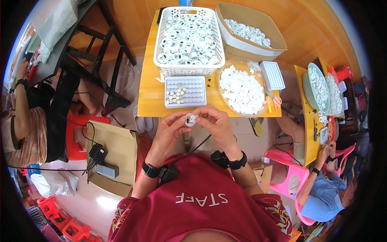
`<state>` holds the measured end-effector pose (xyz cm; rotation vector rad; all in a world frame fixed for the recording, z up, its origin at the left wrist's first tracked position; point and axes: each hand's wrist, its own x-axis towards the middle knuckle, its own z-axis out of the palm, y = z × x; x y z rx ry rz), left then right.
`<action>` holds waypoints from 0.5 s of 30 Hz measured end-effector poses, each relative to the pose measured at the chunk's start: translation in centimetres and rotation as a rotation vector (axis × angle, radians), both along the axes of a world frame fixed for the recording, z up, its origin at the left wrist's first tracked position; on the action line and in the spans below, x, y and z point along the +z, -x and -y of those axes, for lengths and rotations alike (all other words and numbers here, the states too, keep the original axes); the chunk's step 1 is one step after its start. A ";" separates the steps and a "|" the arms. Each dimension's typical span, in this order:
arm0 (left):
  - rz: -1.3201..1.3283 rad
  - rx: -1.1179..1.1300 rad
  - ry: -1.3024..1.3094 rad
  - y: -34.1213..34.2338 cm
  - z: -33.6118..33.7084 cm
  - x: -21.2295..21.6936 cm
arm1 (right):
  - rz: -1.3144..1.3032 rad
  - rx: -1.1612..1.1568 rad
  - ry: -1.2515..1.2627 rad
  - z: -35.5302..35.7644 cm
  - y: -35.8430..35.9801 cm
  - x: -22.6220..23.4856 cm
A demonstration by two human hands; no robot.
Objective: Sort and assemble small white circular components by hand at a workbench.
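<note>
Just in front of the table's near edge, I hold a small round white plastic part with a dark middle. My left hand pinches it from the left between thumb and fingers. From the right, the thumb and fingertips of my right hand close on its edge; whether they also hold a smaller piece is hidden. Beyond my hands lies a pale compartment tray with several silver button cells in its left part. To its right, a shallow round tray holds a heap of small white plastic pieces.
A white basket of white parts and a cardboard box stand at the back. Right of the heap are another tray, scissors and a yellow tool. People sit at tables left and right. An open carton stands lower left.
</note>
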<state>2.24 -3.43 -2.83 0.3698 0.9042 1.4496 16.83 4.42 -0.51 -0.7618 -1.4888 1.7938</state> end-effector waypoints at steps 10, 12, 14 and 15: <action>0.003 -0.002 -0.005 0.3 0.3 0.0 | 0.228 -0.046 -0.348 0.9 0.7 0.1; -0.001 -0.008 -0.010 0.3 0.4 0.0 | 0.212 -0.081 -0.365 1.0 0.9 -0.1; -0.005 -0.013 -0.014 0.3 0.4 0.0 | 0.225 -0.075 -0.408 1.0 0.8 -0.2; 0.000 -0.007 -0.011 0.3 0.4 -0.1 | 0.237 -0.071 -0.451 1.0 0.8 -0.2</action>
